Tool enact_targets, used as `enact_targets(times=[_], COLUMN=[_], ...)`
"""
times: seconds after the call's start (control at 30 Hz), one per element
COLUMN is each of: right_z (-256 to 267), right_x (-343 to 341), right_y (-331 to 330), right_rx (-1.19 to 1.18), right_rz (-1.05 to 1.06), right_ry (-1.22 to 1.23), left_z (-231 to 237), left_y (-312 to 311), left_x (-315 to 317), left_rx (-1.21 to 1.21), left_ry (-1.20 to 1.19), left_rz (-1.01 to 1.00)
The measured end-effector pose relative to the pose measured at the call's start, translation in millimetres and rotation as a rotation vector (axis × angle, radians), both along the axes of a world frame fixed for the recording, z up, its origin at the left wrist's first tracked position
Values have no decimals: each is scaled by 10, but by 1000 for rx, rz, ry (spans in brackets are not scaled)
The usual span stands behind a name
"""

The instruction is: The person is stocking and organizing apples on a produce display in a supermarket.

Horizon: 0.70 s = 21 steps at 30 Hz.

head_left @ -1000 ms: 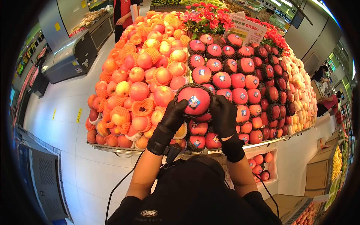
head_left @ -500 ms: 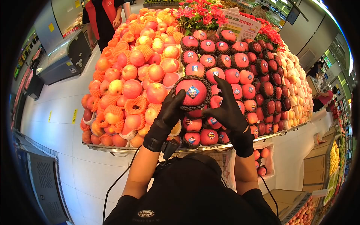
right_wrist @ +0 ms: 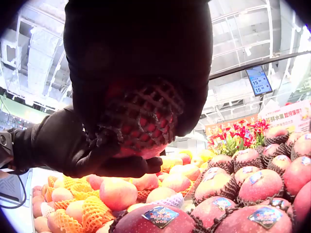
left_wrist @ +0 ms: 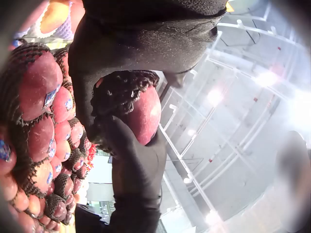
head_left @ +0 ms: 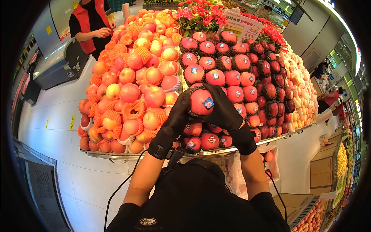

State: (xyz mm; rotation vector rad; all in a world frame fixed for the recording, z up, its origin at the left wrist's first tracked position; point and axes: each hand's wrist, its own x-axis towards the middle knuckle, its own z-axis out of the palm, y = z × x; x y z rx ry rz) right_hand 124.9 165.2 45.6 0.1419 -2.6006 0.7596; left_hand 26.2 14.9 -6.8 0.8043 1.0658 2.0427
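Note:
Between the two black-gloved hands, above the display, is a red apple (head_left: 201,102) with a blue diamond sticker, partly wrapped in a black foam net (right_wrist: 146,116). The left hand (head_left: 178,115) grips its left side, fingers curled round it. On the other side the right hand (head_left: 223,108) holds it, thumb and fingers against the net. In the left wrist view the apple's bare red side (left_wrist: 146,115) shows beside the dark net, with the right hand (left_wrist: 138,160) below. The right wrist view shows the left hand (right_wrist: 73,145) beneath the netted apple.
Stickered apples in black nets (head_left: 210,141) fill the display's middle; loose apples with orange nets (head_left: 131,92) lie left. Red flowers (head_left: 201,17) and a sign (head_left: 241,26) stand behind. A person in a red vest (head_left: 87,29) stands beyond the left corner.
The right hand let go of the apple, spread open beside it, then came back onto it. The apple has turned, its sticker now further right. The person in the red vest has come further into view.

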Motion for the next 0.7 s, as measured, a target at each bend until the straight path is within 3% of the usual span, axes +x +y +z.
enact_targets(times=[0.03, 0.1, 0.13, 0.23, 0.33, 0.43, 0.47, 0.57, 0.67, 0.7], right_z=[4, 34, 48, 65, 121, 238, 202, 199, 21, -59], right_x=[16, 50, 70, 97, 181, 301, 297, 301, 260, 261], right_y=[12, 22, 21, -5, 122, 260, 333, 228, 194, 209], right_rx=[-7, -122, -182, -337, -473, -203, -124, 79, 137, 116], right_rz=[4, 34, 48, 107, 136, 34, 36, -32, -55, -41], right_ry=[8, -3, -9, -76, -147, -106, -140, -140, -208, -216], left_z=[16, 101, -24, -160, -247, -134, -134, -316, -247, -266], left_y=[-3, -21, 2, 106, 252, 255, 240, 383, 477, 500], left_x=[-9, -35, -85, 72, 22, 133, 191, 250, 305, 302], left_rx=[56, 225, 264, 119, 82, 30, 0, -40, 131, 71], left_ry=[-105, -700, -736, -62, -287, -111, 165, 276, -660, -670], left_rz=[-72, -375, -432, -54, -81, -22, 54, 97, -295, -281])
